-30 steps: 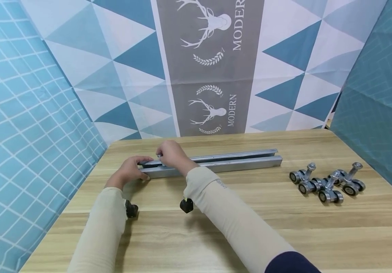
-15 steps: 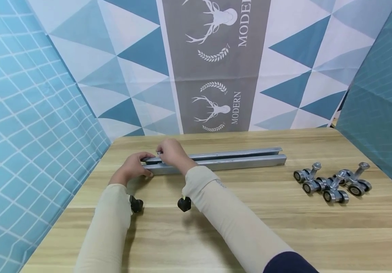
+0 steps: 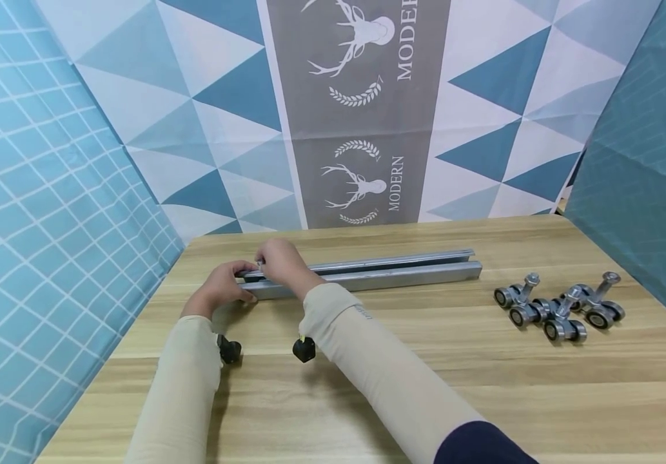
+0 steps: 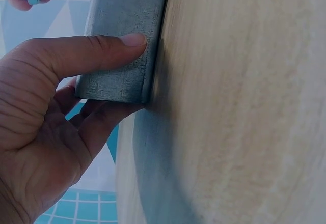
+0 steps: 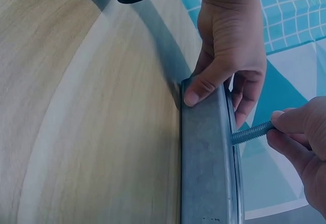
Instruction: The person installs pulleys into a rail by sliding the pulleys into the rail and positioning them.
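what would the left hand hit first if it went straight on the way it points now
Most likely the threaded bolt or the right hand pinching it, just ahead along the metal rail the left hand grips; which comes first is unclear.

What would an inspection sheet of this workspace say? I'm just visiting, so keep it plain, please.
Surface: wood-grain table, looks dry.
Job's things: metal rail lying on the table, open slot upward; threaded bolt standing out of the slot, its lower end hidden.
Clutter: three roller trolleys, grouped to the right of the rail.
Hands: left hand grips the rail's left end; right hand pinches the bolt.
Cables: nothing seen.
Surroundings: patterned sheet behind, with deer prints; blue grid sheet at left.
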The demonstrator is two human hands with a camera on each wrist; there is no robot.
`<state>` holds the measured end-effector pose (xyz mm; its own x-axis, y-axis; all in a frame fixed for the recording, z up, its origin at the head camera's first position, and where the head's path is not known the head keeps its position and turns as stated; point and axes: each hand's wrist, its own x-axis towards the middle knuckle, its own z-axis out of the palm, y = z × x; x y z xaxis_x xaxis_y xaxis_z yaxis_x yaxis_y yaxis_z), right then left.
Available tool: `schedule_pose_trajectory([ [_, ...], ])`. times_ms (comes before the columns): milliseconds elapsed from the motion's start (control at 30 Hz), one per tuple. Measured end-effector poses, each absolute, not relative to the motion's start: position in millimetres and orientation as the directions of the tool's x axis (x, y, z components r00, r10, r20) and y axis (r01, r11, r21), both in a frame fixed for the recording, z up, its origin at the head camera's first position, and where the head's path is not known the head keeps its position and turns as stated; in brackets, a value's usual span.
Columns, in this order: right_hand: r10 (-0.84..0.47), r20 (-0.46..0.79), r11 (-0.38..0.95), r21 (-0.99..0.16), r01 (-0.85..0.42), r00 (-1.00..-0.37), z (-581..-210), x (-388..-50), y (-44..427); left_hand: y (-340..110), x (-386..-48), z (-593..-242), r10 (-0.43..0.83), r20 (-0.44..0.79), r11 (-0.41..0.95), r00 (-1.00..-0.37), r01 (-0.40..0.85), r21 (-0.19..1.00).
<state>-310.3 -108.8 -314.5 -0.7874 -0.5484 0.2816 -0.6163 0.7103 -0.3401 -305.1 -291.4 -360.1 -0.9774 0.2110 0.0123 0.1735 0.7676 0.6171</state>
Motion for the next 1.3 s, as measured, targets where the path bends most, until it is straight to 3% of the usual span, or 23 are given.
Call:
schedule_pose_trajectory([
  [433,-0.532,0.246,0.729,-0.355,-0.586,-0.810,-317,-301,-125,-296,-305,-361,0.202,0.018,0.782,-0.979,0.172,0.599],
  [967,-0.551,0.290,0.707,-0.336,-0.623,-0.782,-324,-295,-131,-296,-305,-363,0.204,0.027,0.784,-0.978,0.180,0.594],
  [1300,-0.530,0.283,0.647,-0.474,-0.597,-0.799,-330,-297,-124,-294,-308,-364,0.217,0.043,0.779,-0.975,0.199,0.594],
])
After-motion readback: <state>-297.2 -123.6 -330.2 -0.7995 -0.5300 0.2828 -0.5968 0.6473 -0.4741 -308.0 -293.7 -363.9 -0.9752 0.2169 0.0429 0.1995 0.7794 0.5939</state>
